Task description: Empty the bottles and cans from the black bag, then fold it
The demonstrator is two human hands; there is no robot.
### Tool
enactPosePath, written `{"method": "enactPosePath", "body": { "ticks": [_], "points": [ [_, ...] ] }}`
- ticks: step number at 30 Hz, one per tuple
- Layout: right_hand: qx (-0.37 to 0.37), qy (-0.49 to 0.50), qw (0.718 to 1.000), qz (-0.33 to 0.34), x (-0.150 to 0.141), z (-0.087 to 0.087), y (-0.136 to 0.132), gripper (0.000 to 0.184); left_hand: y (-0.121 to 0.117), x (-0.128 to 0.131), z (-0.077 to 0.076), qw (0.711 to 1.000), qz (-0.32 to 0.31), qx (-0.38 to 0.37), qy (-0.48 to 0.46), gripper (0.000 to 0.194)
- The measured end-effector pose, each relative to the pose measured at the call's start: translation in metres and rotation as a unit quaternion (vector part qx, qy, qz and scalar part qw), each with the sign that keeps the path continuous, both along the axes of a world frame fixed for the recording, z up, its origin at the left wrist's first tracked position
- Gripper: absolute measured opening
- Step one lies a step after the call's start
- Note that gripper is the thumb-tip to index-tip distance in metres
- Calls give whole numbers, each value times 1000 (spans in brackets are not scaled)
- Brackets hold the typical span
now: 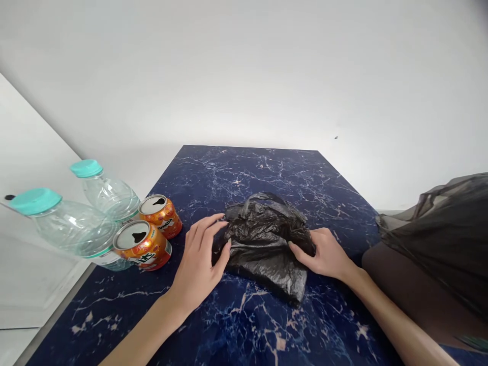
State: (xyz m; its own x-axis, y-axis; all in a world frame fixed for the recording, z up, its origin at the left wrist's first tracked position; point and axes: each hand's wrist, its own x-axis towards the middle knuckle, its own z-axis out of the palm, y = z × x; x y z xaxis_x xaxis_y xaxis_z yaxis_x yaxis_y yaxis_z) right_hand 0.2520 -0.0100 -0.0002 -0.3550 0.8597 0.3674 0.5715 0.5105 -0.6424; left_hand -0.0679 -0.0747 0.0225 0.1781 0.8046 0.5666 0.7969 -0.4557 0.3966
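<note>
The black bag (263, 244), crumpled and glossy, lies in the middle of the desk (267, 168); left hand (200, 264) fingers spread on it, right hand (324, 254) pinches its edge

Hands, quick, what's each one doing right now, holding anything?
Left hand: open, fingers spread, resting against the crumpled black plastic bag.
Right hand: fingers curled on the bag's other side; a firm grip cannot be told.

Bag (263, 244) lying mid-desk (267, 168), left hand (200, 259) and right hand (324, 254) flanking it; two cans (152, 234) sitting left, two bottles (87, 213) lying further left.
</note>
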Motion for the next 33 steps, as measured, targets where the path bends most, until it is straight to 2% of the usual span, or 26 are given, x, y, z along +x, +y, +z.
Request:
{"method": "enactPosePath", "body": {
  "ticks": [3,6,8,11,14,17,19,23,29,33],
  "points": [
    [77,45,993,-79,3,3,0,49,-4,4,3,997,-35,55,49,38],
    [152,117,966,-175,2,11,-5,40,-9,8,4,992,-54,89,75,44],
    [182,150,951,-200,-6,20,-14,33,-11,10,3,988,-57,119,81,48],
    [186,141,960,-151,-28,40,-39,21,-12,13,2,981,-58,172,72,50],
    [149,56,987,-32,-57,58,-66,11,-12,14,2,976,-55,190,88,50],
    [120,3,991,67,-82,63,-83,11,-11,15,1,978,-29,180,103,48],
    [121,-14,988,90,-93,59,-86,13,-11,15,-1,980,-7,167,111,43],
    [105,-74,989,72,-104,43,-83,28,-8,12,-5,986,17,109,127,33],
    [32,-176,980,92,-93,13,-79,84,-2,7,-10,989,12,18,148,29],
    [-52,-221,968,112,-72,-1,-80,84,0,5,-15,988,13,-34,151,35]
  ]
}}
